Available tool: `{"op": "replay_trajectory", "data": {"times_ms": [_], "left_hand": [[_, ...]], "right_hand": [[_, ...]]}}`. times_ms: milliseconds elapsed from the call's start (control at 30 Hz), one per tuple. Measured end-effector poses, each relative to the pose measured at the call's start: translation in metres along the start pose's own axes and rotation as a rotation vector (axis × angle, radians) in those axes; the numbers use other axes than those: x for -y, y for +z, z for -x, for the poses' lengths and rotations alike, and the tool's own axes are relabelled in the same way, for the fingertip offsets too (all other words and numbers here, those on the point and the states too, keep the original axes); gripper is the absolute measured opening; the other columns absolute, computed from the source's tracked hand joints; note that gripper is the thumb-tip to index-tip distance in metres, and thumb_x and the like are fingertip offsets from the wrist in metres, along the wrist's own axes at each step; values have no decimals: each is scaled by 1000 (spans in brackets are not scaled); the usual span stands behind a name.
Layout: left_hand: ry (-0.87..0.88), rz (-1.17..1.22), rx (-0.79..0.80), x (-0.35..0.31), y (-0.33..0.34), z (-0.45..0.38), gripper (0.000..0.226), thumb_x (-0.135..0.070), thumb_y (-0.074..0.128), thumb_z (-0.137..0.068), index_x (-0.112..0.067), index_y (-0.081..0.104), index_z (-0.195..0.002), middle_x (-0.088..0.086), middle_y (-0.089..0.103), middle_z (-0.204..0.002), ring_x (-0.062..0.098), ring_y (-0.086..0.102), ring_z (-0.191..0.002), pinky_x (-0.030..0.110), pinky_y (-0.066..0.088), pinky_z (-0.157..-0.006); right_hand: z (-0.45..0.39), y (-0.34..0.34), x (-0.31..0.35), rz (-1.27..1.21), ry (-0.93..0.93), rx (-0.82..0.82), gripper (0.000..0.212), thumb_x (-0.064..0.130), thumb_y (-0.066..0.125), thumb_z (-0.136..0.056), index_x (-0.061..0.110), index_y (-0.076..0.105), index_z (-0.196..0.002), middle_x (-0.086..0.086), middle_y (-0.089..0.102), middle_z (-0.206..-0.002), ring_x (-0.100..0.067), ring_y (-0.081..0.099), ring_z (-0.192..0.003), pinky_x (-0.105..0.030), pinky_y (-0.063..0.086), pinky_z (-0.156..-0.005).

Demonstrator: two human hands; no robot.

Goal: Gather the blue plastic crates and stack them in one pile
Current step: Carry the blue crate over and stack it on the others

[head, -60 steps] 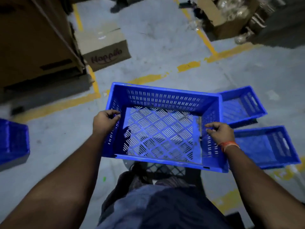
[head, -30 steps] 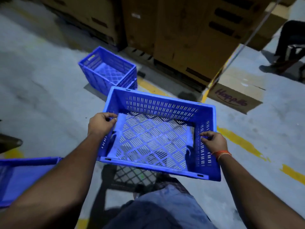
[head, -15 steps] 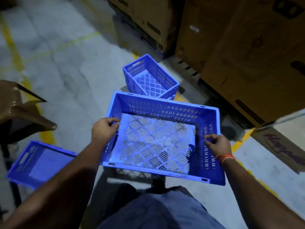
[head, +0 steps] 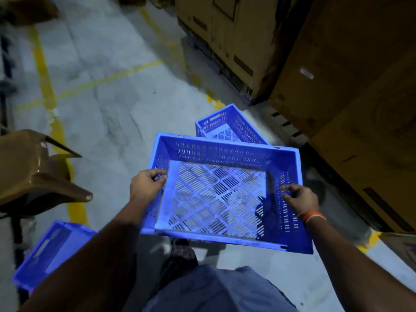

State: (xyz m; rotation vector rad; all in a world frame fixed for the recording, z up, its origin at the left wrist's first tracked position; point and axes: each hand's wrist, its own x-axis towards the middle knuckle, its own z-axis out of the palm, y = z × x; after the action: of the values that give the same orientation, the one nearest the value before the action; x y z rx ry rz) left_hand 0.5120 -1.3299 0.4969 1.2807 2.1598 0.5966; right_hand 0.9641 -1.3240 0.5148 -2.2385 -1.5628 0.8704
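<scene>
Over the concrete floor (head: 108,122), left hand (head: 146,184) and right hand (head: 299,198) grip the carried crate (head: 216,194) by opposite walls.

My view is dim overall, with a cool pool of light falling from above onto the concrete floor (head: 108,91) and washing the base of the held crate (head: 216,194) pale — the cardboard boxes (head: 351,86) at right sink into brown gloom. Motion blur smears the top-left corner and the crate at lower left (head: 49,253). Wide-angle distortion bends the edges — I see my forearms stretched and dark.
</scene>
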Motion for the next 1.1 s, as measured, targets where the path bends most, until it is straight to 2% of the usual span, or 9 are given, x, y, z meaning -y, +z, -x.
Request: {"op": "replay_trajectory", "data": {"times_ms": [100, 267, 433, 500, 567, 667, 833, 1000, 1100], "left_hand": [[33, 26, 41, -12, -19, -58, 18, -30, 75, -82, -30, 78, -99, -2, 72, -75, 18, 68, -74, 26, 49, -73], [115, -15, 117, -48, -37, -161, 19, -31, 75, -82, -32, 78, -100, -4, 68, -70, 15, 63, -68, 28, 50, -72], [211, -29, 187, -100, -27, -248, 19, -29, 74, -82, -35, 77, -100, -16, 65, -58, -5, 58, -53, 22, 44, -62], [230, -56, 227, -121, -15, -281, 18, -27, 74, -83, -35, 77, -99, -20, 64, -56, -8, 58, -53, 20, 47, -65], [240, -95, 260, -140, 3, -314, 19, -25, 73, -85, -35, 77, -101, -12, 65, -59, -2, 59, -58, 23, 47, -71], [270, -176, 287, -161, 39, -366, 22, -23, 71, -84, -33, 77, -104, -4, 71, -74, 16, 71, -81, 22, 44, -74], [337, -289, 369, -187, 112, -452, 27, -28, 71, -82, -35, 76, -108, 0, 78, -92, 22, 72, -93, 27, 50, -82], [445, -304, 470, -222, 176, -514, 25, -25, 72, -83, -32, 77, -107, 4, 74, -78, 25, 72, -84, 30, 52, -80], [512, -297, 513, -238, 213, -544, 24, -24, 72, -83, -30, 77, -106, -2, 65, -67, 24, 71, -81, 28, 49, -76]], "right_hand": [[-26, 11, 36, 13, 52, -42, 19, 15, 73, -79, 21, 76, -98, -12, 73, -81, -25, 65, -74, -29, 46, -72], [-63, 24, 81, -16, 92, -150, 21, 13, 73, -79, 22, 76, -97, -10, 68, -70, -25, 61, -65, -27, 43, -67], [-103, 39, 96, -91, 201, -232, 23, 15, 74, -78, 24, 76, -99, -8, 64, -65, -26, 62, -66, -29, 45, -68], [-123, 50, 96, -112, 263, -236, 23, 15, 74, -77, 25, 76, -99, -6, 62, -63, -25, 61, -65, -28, 42, -66], [-145, 63, 95, -148, 333, -225, 23, 13, 74, -77, 25, 75, -98, -5, 63, -64, -25, 62, -67, -28, 41, -66], [-185, 89, 86, -189, 433, -196, 24, 12, 74, -77, 24, 75, -98, -5, 66, -66, -24, 63, -70, -27, 41, -68], [-245, 128, 73, -217, 576, -183, 23, 12, 72, -78, 22, 74, -99, -5, 66, -71, -28, 67, -78, -26, 39, -69], [-290, 141, 65, -209, 675, -246, 24, 12, 72, -78, 21, 75, -100, -6, 66, -73, -30, 67, -82, -30, 44, -73], [-315, 146, 57, -212, 712, -299, 24, 11, 72, -77, 20, 74, -100, -7, 66, -72, -30, 67, -82, -31, 46, -76]]}}
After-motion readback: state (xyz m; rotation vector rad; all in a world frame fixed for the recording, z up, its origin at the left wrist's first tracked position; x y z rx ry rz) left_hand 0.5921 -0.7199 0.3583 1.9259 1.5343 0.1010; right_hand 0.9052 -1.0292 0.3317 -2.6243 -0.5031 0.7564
